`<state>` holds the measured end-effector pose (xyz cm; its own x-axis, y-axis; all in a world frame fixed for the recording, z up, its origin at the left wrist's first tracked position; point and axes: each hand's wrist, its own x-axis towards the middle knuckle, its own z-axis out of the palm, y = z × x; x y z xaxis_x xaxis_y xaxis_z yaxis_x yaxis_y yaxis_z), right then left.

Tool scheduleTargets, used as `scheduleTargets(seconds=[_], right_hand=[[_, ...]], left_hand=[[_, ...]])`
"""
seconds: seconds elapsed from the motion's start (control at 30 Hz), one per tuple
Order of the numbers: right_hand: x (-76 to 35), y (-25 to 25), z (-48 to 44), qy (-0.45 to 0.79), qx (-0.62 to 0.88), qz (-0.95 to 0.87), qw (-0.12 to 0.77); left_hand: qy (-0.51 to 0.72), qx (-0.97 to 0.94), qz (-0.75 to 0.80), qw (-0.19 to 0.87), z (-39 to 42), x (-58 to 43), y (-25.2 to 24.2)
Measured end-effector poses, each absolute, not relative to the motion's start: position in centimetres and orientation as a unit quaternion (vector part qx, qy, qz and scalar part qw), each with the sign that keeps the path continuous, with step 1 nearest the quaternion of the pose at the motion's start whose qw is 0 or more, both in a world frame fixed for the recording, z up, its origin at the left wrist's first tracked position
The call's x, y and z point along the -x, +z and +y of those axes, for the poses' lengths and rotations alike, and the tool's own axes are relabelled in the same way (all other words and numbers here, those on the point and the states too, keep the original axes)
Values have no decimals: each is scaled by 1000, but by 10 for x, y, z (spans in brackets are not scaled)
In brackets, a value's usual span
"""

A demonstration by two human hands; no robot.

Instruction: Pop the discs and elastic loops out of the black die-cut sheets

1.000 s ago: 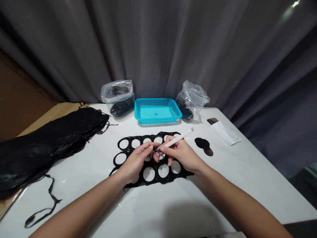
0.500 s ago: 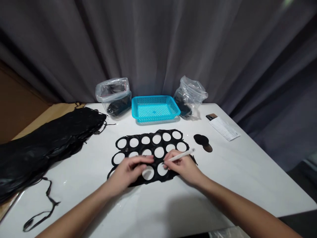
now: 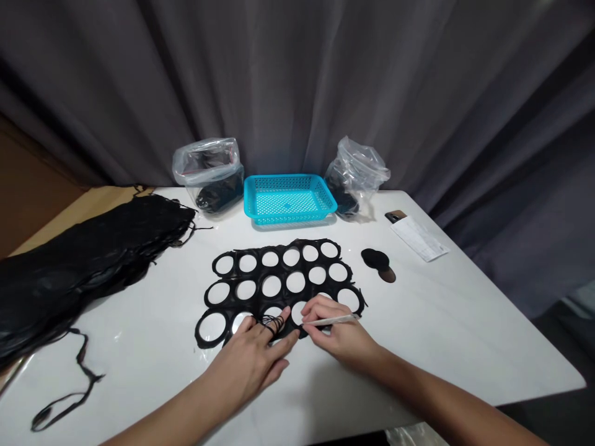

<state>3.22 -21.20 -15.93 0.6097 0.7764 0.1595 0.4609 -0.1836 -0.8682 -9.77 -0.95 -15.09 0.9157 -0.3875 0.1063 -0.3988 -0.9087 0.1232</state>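
Observation:
A thin black sheet with rows of round holes (image 3: 258, 277) lies flat on the white table. My left hand (image 3: 253, 353) rests on its near edge, fingers stretched out and apart. Thin black strands (image 3: 272, 323) loop over those fingers; whether they are held I cannot tell. In a pinch, my right hand (image 3: 341, 334) holds a slim white pen-like tool (image 3: 332, 320), its tip down by a hole in the front row. My fingers cover the exact point of contact. To the right of the sheet, dark round discs (image 3: 375, 259) overlap one another.
A blue basket (image 3: 290, 217) stands at the back between two clear plastic bags, one left (image 3: 209, 176) and one right (image 3: 356, 179), with black contents. A black stack of sheets (image 3: 88, 260) lies left, a stringy black scrap (image 3: 83, 359) before it. Paper (image 3: 421, 238) partly covers a phone (image 3: 395, 216).
My left hand has moved nearer and flattened, uncovering holes in the middle row. The right hand has come slightly nearer, and its white tool now lies lower, closer to level.

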Motion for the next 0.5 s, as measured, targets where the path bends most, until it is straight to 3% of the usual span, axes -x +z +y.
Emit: scheduleTargets(seconds=[0.33, 0.4, 0.5], right_hand=[[-31, -160, -214, 159, 752, -433, 471], [-24, -161, -215, 116, 753, -487, 427], [-24, -158, -214, -9, 740, -609, 286]], left_hand=[[19, -978, -195, 73, -11, 99, -153], [15, -978, -195, 68, -11, 98, -153], [12, -979, -195, 64, -10, 96, -152]])
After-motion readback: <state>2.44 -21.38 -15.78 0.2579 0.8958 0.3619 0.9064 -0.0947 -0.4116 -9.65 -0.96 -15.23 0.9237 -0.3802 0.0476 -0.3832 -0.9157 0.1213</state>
